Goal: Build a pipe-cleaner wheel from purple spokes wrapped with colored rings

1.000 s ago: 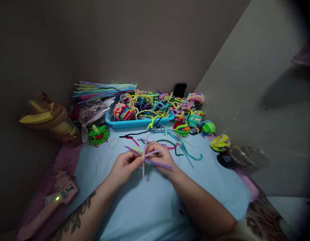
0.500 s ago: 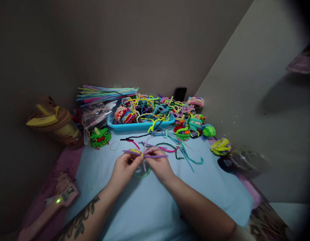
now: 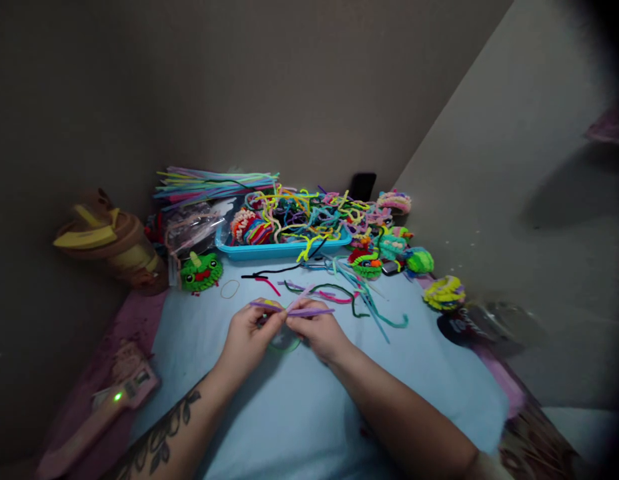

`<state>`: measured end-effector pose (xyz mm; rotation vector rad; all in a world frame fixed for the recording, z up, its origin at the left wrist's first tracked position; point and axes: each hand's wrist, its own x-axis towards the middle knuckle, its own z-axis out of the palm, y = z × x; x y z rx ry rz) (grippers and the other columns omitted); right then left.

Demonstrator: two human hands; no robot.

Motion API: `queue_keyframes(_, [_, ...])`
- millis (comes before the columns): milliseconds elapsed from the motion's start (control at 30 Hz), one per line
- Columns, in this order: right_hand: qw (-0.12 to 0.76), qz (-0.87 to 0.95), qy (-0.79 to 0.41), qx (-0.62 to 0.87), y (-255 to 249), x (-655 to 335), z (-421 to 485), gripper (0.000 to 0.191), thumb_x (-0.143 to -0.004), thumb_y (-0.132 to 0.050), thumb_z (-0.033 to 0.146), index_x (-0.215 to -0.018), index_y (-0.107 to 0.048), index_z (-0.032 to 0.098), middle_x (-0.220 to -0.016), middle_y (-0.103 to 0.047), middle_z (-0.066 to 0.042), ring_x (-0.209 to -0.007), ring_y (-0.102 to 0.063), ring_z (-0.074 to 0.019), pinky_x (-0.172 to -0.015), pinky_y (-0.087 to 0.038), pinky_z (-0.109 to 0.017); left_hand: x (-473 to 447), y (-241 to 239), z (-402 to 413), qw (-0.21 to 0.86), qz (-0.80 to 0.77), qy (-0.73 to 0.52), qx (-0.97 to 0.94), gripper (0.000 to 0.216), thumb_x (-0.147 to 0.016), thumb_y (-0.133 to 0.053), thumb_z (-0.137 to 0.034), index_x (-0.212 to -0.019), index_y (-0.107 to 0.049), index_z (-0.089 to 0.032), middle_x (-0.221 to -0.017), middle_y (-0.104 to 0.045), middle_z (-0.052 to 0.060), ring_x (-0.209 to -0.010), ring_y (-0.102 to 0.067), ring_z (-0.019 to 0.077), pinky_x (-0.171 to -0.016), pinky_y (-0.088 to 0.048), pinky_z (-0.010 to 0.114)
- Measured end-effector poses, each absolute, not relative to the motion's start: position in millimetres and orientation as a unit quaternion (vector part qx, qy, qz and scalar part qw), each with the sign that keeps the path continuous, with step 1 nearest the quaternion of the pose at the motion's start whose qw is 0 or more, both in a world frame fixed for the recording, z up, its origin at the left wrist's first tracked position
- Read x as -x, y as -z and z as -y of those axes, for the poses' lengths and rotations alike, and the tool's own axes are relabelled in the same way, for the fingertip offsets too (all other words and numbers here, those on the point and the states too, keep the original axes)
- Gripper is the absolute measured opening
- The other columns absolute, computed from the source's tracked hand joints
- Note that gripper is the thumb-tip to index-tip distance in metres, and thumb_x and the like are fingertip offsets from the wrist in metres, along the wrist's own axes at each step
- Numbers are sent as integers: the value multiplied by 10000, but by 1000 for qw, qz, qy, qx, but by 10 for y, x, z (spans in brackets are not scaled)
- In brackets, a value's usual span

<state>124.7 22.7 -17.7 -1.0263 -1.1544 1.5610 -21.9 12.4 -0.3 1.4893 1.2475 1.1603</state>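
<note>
Pinching purple pipe cleaners between left hand and right hand.

The room is dim, lit mostly over the middle of the frame. Two plain grey-brown walls meet in a corner at the upper centre, the right-hand wall running down toward the lower right and looking paler. A soft shadow lies across that right wall, and a blurred pink shape shows at the right edge. A light blue cloth covers the table across the lower centre, with a pink patterned layer showing at its left edge. The far right corners of the frame fall to black.
</note>
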Motion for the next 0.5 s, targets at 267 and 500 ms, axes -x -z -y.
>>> queue_keyframes(267, [450,475,-636,409,87,-1221,-197,225,-678,-677,343,-613,-551,168,-500,-430,61,-459,-350,-67,-442,-269,-208,194,52,-187,542,-511,-504,-437,224,-700,-690,-344,-776,-668,-134,-725,-649,30,-679,-559,141,-655,-443,243])
queue_keyframes(500, [498,460,-587,444,94,-1184,-190,223,-623,-707,334,-721,-577,181,-680,-566,1,-636,-514,-126,-560,-425,-234,162,92,-200,596,-484,-525,-368,226,-696,-710,-344,-797,-669,-146,-768,-656,27,-730,-568,131,-715,-444,239])
